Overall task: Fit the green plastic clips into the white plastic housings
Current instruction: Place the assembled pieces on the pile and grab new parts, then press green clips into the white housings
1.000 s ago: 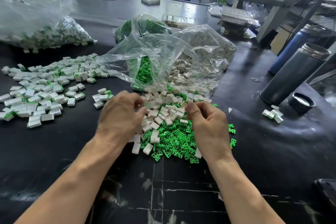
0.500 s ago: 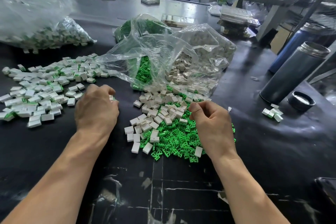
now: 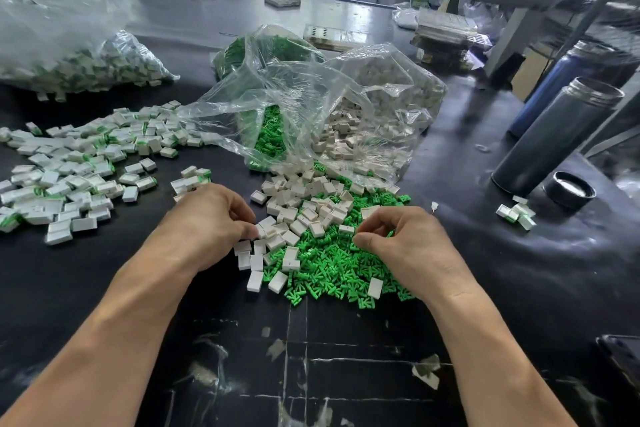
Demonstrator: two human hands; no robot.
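Observation:
A mixed pile lies in front of me: white housings [image 3: 304,215] on top and to the left, loose green clips [image 3: 329,267] spread below and to the right. My left hand [image 3: 207,222] is at the pile's left edge, with curled fingertips pinching a white housing [image 3: 268,230]. Over the green clips my right hand [image 3: 401,243] has its fingers curled and its thumb close to the index finger. Whether it holds a clip is hidden. Fitted housings with green showing [image 3: 79,166] lie scattered at the left.
An open clear bag [image 3: 311,107] behind the pile spills green clips and white housings. Another bag of parts [image 3: 79,66] sits far left. Two metal flasks [image 3: 561,139] and a black lid [image 3: 569,189] stand at the right, beside a few housings [image 3: 516,213]. A dark device [image 3: 623,357] lies at the lower right.
My left hand went left to the small group of fitted pieces, then came back right to the white housings. The right hand stayed over the green clips, its fingers loosening slightly.

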